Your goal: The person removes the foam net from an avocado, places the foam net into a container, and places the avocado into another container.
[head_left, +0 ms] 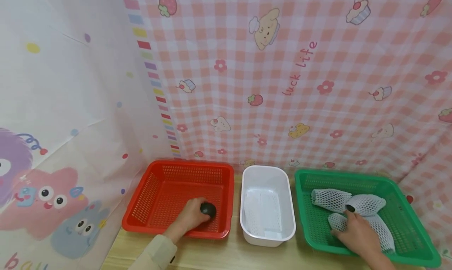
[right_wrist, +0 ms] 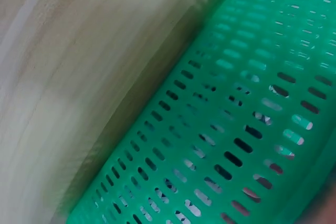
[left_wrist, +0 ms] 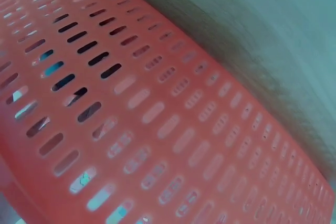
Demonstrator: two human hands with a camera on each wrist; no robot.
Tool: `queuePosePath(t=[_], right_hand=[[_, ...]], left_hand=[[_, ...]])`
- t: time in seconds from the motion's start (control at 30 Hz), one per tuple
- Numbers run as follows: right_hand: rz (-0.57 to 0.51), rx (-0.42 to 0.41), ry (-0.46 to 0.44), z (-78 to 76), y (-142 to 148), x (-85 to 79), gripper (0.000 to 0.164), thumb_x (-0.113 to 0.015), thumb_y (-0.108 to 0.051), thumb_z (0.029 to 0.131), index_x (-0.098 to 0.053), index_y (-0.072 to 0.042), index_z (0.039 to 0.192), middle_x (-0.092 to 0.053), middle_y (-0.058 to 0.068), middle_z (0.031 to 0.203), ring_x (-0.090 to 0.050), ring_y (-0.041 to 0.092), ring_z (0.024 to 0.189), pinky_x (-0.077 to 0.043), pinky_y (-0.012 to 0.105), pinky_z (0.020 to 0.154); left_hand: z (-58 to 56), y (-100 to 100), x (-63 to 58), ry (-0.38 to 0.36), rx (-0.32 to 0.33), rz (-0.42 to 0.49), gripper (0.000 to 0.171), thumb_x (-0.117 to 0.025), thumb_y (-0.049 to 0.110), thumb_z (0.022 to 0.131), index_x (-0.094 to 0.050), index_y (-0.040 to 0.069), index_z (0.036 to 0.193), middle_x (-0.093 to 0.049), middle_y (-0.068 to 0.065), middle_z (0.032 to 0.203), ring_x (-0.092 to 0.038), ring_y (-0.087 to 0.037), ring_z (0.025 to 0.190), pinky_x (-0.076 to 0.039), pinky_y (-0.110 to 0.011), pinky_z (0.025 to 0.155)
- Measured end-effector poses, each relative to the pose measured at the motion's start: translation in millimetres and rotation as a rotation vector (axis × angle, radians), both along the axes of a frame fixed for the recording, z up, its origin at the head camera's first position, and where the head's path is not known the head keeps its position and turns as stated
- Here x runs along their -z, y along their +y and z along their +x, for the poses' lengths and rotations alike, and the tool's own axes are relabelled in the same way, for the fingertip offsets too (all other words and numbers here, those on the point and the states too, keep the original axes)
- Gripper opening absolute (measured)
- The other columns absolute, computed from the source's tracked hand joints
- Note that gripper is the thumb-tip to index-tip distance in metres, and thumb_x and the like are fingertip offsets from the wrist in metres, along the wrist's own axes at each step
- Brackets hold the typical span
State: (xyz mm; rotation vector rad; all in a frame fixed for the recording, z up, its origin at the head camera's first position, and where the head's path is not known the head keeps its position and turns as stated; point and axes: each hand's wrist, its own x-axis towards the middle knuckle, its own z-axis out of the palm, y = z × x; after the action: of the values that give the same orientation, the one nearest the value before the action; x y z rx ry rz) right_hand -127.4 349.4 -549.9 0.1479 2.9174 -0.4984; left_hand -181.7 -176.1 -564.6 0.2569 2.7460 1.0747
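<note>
In the head view my left hand [head_left: 193,215] grips a dark, smooth oval fruit [head_left: 208,210], avocado-like, low inside the red basket [head_left: 141,223]. My right hand [head_left: 360,232] reaches over the front side of the green basket [head_left: 420,238], thumb and fingers around a white foam net sleeve [head_left: 337,221] that runs on beneath the hand. Behind the fingertips lies another net sleeve [head_left: 369,204], a dark tip [head_left: 350,208] showing at its end. To its left is one more foam net [head_left: 330,198]. Both wrist views show only slotted basket walls, with the hands' grasp hidden.
Between the two baskets stands a white plastic tub [head_left: 268,238]. All three containers sit on a wood-grain table [head_left: 234,254]. A pink checked cloth [head_left: 229,85] hangs right behind them, and a pale cartoon-printed cloth [head_left: 88,105] hangs at the left.
</note>
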Motion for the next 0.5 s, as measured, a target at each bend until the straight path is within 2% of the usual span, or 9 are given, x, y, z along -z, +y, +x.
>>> queuePosePath(t=[0.2, 0.37, 0.5], right_hand=[[0.001, 0.021, -0.101, -2.7, 8, 6.0, 0.109, -0.088, -0.050, 0.079, -0.039, 0.023, 0.143, -0.052, 0.047, 0.123, -0.060, 0.059, 0.101, -0.053, 0.064, 0.077], [-0.017, 0.033, -0.187, -4.7, 10, 5.7, 0.115, -0.086, -0.056, 0.078, -0.035, 0.025, 0.143, -0.054, 0.046, 0.122, -0.062, 0.057, 0.101, -0.054, 0.062, 0.078], [-0.019, 0.002, -0.195, -2.8, 9, 4.3, 0.104, -0.087, -0.049, 0.078, -0.041, 0.025, 0.135, -0.062, 0.039, 0.114, -0.064, 0.054, 0.101, -0.054, 0.062, 0.082]], left_hand=[[0.8, -4, -4.2, 0.033, -0.007, 0.015, 0.049, -0.086, 0.002, 0.081, -0.067, -0.012, 0.123, -0.071, -0.023, 0.118, -0.068, -0.034, 0.110, -0.057, -0.052, 0.092], [2.0, -7, -13.7, 0.047, -0.021, 0.011, 0.049, -0.086, 0.004, 0.083, -0.066, -0.011, 0.126, -0.070, -0.023, 0.121, -0.067, -0.036, 0.114, -0.056, -0.053, 0.095], [4.6, -8, -22.2, 0.078, -0.040, 0.000, 0.050, -0.086, 0.005, 0.084, -0.066, -0.010, 0.127, -0.069, -0.024, 0.123, -0.065, -0.039, 0.117, -0.054, -0.055, 0.097]])
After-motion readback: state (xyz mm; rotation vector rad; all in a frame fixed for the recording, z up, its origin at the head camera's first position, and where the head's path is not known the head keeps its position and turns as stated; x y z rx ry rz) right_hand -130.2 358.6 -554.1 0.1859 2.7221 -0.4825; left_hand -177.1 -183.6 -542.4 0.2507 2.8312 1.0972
